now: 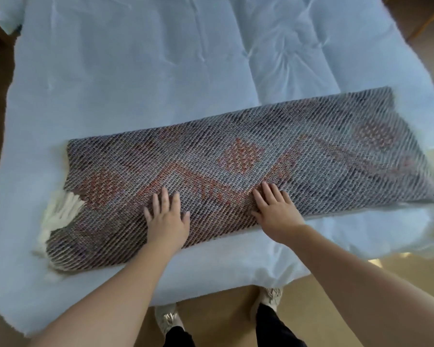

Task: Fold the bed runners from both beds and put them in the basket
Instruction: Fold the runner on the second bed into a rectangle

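Near the bed's (135, 71) foot edge, both hands (168, 217) (276, 209) press flat, grip open, on the runner (236, 156).

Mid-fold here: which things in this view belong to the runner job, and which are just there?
Part of the job:
- bed runner, lying flat across the bed
- left hand and right hand, both flat on the runner

Just there:
- white bedding under the runner
- shoes on the floor

No basket in view.

woven bed runner (248, 166) lying flat across white bed (135, 71), cream tassels (60, 216) at left end, left hand (167, 219) and right hand (276, 209) pressed flat on its near edge, fingers spread
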Demonstrator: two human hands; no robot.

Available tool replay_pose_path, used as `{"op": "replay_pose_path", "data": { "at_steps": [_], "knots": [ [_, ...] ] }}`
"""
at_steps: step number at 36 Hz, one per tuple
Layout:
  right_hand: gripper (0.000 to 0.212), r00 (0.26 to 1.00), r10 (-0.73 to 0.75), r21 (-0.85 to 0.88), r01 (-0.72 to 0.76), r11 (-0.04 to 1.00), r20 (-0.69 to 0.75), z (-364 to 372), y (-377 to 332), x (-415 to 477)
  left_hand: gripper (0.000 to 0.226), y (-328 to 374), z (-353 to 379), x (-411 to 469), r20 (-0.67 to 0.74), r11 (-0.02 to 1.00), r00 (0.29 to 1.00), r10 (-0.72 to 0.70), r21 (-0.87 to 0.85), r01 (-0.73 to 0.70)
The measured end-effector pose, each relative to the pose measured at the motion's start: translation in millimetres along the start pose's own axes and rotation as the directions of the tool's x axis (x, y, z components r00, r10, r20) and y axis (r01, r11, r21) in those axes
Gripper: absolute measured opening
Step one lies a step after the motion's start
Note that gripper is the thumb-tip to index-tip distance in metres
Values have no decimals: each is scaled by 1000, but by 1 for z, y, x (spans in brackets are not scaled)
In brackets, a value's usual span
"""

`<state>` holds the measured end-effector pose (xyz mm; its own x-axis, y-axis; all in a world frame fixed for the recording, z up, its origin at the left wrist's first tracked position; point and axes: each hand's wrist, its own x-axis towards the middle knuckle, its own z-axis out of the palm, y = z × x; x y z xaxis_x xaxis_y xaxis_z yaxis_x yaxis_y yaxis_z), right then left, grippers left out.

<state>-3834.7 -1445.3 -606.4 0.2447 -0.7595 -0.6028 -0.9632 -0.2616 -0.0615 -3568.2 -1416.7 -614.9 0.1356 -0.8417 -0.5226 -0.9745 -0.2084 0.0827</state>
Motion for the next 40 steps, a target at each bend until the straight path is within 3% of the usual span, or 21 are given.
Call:
{"op": "replay_pose_path", "data": {
  "at_steps": [6, 16, 34, 37, 40],
  "knots": [
    [68, 994, -98, -68, 95, 993, -43, -9, 31, 28, 64, 17, -2, 28, -57, 987, 989, -140, -91, 134],
    [73, 957, -264, -112, 251, 961, -123, -45, -49, 105, 67, -126, 4, 20, -99, 858, 855, -509, -138, 495],
    [82, 907, -393, -266, 345, 900, -154, -77, -216, 209, 70, -215, 1, 51, -147, 772, 782, -605, -348, 532],
    [84, 904, -389, -268, 335, 903, -180, -79, -225, 216, 73, -200, -15, 72, -202, 795, 797, -570, -380, 472],
    [84, 901, -384, -252, 332, 909, -200, -80, -219, 218, 75, -172, -30, 101, -283, 881, 847, -450, -297, 369]
  ]
}}
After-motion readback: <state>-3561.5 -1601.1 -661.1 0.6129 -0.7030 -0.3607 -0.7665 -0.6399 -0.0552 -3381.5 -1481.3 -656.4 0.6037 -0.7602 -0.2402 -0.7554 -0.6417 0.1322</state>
